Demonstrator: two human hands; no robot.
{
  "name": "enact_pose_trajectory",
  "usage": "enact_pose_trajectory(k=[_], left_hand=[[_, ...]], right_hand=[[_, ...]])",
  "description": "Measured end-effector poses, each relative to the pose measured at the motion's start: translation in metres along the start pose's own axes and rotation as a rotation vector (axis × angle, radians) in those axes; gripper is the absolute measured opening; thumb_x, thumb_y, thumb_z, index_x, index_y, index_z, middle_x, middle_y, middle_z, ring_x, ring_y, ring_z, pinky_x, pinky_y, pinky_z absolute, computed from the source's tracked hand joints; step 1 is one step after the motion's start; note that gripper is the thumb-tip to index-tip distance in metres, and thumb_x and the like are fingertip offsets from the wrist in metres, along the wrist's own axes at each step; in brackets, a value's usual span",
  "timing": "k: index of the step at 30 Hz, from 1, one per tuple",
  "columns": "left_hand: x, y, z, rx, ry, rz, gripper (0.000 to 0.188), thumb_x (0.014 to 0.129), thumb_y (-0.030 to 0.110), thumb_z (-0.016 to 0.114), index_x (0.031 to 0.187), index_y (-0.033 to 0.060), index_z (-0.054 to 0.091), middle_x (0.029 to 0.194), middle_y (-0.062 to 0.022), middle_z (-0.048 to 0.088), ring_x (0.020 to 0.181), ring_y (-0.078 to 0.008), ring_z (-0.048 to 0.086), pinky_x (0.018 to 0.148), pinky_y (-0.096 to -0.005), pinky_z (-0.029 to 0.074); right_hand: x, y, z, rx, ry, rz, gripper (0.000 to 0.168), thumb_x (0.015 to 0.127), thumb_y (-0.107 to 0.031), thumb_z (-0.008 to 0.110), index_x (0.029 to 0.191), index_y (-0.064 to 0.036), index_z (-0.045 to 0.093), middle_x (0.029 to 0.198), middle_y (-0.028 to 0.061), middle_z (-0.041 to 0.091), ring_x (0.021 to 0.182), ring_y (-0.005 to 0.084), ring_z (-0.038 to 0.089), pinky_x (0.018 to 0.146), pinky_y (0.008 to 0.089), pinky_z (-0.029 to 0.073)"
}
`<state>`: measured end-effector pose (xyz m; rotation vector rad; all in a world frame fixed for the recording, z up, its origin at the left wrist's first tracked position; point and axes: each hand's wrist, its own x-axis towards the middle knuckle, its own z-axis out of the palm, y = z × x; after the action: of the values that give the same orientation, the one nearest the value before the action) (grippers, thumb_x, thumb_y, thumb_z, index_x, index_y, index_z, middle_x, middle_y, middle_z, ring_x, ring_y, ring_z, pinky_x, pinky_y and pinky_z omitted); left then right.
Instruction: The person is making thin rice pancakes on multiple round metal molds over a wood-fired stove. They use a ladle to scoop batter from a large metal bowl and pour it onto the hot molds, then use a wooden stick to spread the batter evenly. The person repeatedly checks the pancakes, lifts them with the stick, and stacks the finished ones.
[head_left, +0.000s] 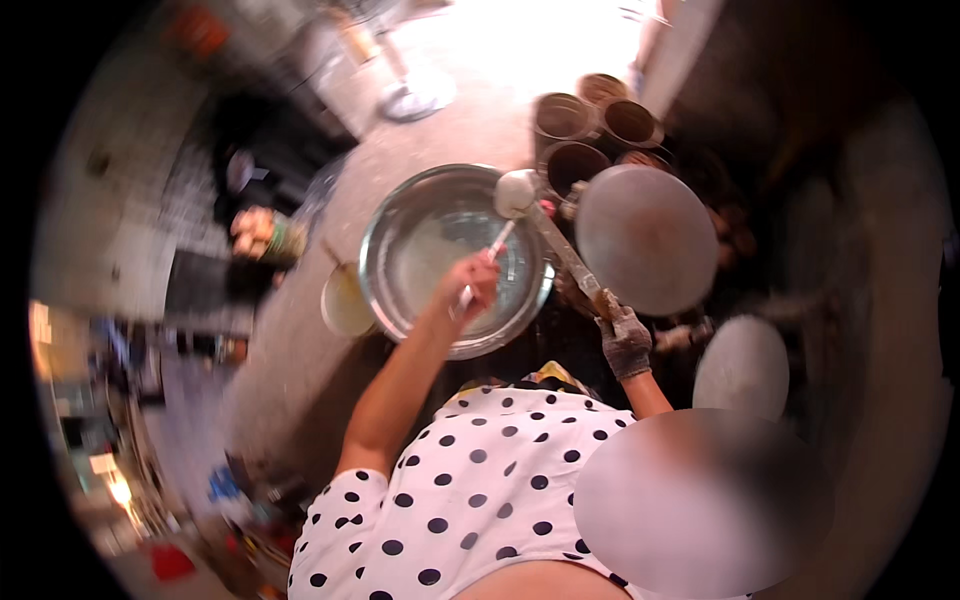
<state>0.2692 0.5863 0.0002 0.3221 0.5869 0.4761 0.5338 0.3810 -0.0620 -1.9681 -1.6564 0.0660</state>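
Observation:
My bare left hand (474, 281) grips a thin, light-coloured handle (501, 238) above a wide metal basin (365, 262) that holds cloudy liquid. The far end of that handle meets a rounded white piece (516, 193) over the basin's right rim; blur hides whether it is a ladle or a lump. In my right hand (627, 341), which wears a grey glove, is the brown grip of a long flat bar (562, 251) with whitish smears. The bar slants up and left, and its far end reaches the white piece.
A large grey round disc (646, 240) stands right of the bar, with a smaller pale oval one (742, 367) nearer me. Several open cylindrical containers (564, 116) cluster behind. Left of the basin sits a small bowl (346, 304) with a stick in it.

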Motion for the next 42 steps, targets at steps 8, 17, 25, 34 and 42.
enact_pose_trajectory(k=[8, 17, 25, 34, 42], left_hand=[[0.076, -0.056, 0.126, 0.706, -0.182, -0.128, 0.034, 0.100, 0.017, 0.045, 0.132, 0.0088, 0.046, 0.063, 0.0031, 0.040, 0.042, -0.0043, 0.033, 0.037, -0.0187, 0.028], [0.216, -0.172, 0.186, 0.785, -0.138, -0.366, 0.013, 0.096, 0.018, 0.048, 0.106, 0.0105, 0.053, 0.065, 0.0025, 0.045, 0.045, -0.0073, 0.038, 0.041, -0.0250, 0.033], [0.244, -0.175, 0.159, 1.264, -0.170, 0.029, 0.032, 0.092, 0.016, 0.049, 0.121, 0.0036, 0.055, 0.067, -0.0063, 0.057, 0.052, -0.0178, 0.055, 0.046, -0.0320, 0.042], [0.240, -0.147, 0.156, 2.167, 0.050, 0.514, 0.046, 0.089, 0.020, 0.047, 0.135, 0.0157, 0.047, 0.085, -0.0209, 0.066, 0.080, -0.0370, 0.064, 0.068, -0.0482, 0.049], [0.183, -0.068, 0.107, 1.860, 0.328, 0.571, 0.050, 0.092, 0.023, 0.048, 0.141, 0.0135, 0.041, 0.082, -0.0186, 0.066, 0.077, -0.0355, 0.065, 0.066, -0.0461, 0.048]], right_hand=[[-0.157, 0.038, -0.102, -0.175, 0.336, 0.713, 0.036, 0.084, -0.015, 0.067, 0.116, -0.002, 0.062, 0.100, 0.0189, 0.066, 0.090, 0.0333, 0.065, 0.079, 0.0388, 0.052], [-0.131, 0.110, -0.085, -0.269, 0.181, 0.901, 0.037, 0.082, -0.020, 0.067, 0.117, -0.009, 0.064, 0.104, 0.0164, 0.066, 0.090, 0.0341, 0.065, 0.078, 0.0412, 0.052], [-0.116, 0.109, -0.032, 0.215, 0.393, 0.862, 0.043, 0.085, -0.012, 0.062, 0.127, -0.002, 0.057, 0.118, 0.0171, 0.064, 0.106, 0.0266, 0.063, 0.091, 0.0336, 0.048], [-0.010, 0.115, 0.029, 0.920, 0.581, 1.297, 0.034, 0.084, -0.013, 0.065, 0.115, 0.000, 0.064, 0.094, 0.0081, 0.069, 0.090, 0.0189, 0.064, 0.079, 0.0298, 0.049], [-0.032, 0.132, 0.085, 0.630, 0.746, 1.103, 0.035, 0.087, -0.016, 0.061, 0.120, -0.008, 0.062, 0.078, 0.0027, 0.061, 0.063, 0.0119, 0.059, 0.056, 0.0274, 0.048]])
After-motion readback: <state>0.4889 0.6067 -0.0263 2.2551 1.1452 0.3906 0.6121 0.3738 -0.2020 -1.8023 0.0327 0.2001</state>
